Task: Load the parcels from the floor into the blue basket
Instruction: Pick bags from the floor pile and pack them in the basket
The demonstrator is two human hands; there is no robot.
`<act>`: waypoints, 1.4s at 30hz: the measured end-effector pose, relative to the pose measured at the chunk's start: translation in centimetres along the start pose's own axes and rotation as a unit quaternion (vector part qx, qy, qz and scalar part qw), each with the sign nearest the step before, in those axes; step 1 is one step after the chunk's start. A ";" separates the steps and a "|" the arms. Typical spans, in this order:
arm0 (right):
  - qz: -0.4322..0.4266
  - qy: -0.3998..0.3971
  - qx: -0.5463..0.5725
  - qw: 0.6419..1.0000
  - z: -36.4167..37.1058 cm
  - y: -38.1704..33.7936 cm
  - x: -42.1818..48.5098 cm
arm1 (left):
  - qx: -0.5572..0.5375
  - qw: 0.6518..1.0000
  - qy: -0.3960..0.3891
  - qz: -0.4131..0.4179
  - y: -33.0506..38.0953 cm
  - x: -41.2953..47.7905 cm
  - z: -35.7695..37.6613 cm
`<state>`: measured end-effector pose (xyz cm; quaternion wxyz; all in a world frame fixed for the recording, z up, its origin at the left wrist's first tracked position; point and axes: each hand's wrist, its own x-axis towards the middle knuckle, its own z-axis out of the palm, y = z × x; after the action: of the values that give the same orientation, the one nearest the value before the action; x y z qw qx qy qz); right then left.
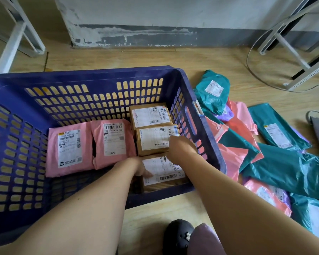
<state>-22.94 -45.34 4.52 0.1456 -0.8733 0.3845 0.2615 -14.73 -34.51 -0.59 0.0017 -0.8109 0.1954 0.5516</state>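
The blue basket (103,74) stands on the wooden floor in front of me. On its bottom lie two pink parcels (68,151) (112,142) side by side, and a row of three brown boxes along the right wall. Both my hands reach into the basket. My left hand (136,166) grips the left edge of the nearest brown box (164,173). My right hand (180,150) rests on the near right corner of the middle brown box (155,138), above the nearest box's far edge. The far brown box (149,115) lies untouched.
A heap of teal (212,91), pink (234,159) and purple mailer bags lies on the floor right of the basket. White metal frames stand at the back left (17,37) and back right (291,52), with a cable looping on the floor. My black shoe (179,236) is below.
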 end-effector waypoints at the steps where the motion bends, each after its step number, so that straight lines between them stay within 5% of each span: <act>1: -0.003 0.020 0.003 1.000 -0.1 -0.1 0.1 | -0.028 1.000 0.005 -0.008 0.0 0.1 -0.2; 5: -0.014 0.031 0.008 0.999 -0.2 -0.4 0.4 | -0.145 0.988 0.055 -0.005 -0.2 0.7 -1.0; 12: -0.023 0.065 -0.015 0.997 -0.9 -0.8 1.2 | -0.319 0.948 -0.023 0.008 -0.3 -0.1 -2.2; 21: -0.055 0.071 0.030 0.995 -2.3 -3.0 1.5 | -0.143 0.980 0.093 0.098 -1.4 -1.4 -6.0; 28: -0.079 0.131 0.142 0.978 -2.8 -3.5 -1.0 | -0.154 0.972 0.123 0.130 -1.3 -4.1 -7.9; 35: -0.091 0.212 0.134 0.964 -6.8 -0.7 -5.0 | -0.083 0.952 0.190 0.226 2.5 -9.0 -7.9; 42: -0.030 0.275 0.212 0.937 -10.0 4.0 -7.8 | -0.006 0.914 0.248 0.322 7.4 -13.8 -7.0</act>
<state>-26.92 -47.92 16.92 0.2244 -0.8711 0.4293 -0.0809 -15.21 -38.50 16.04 -0.2295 -0.8148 0.4366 0.3045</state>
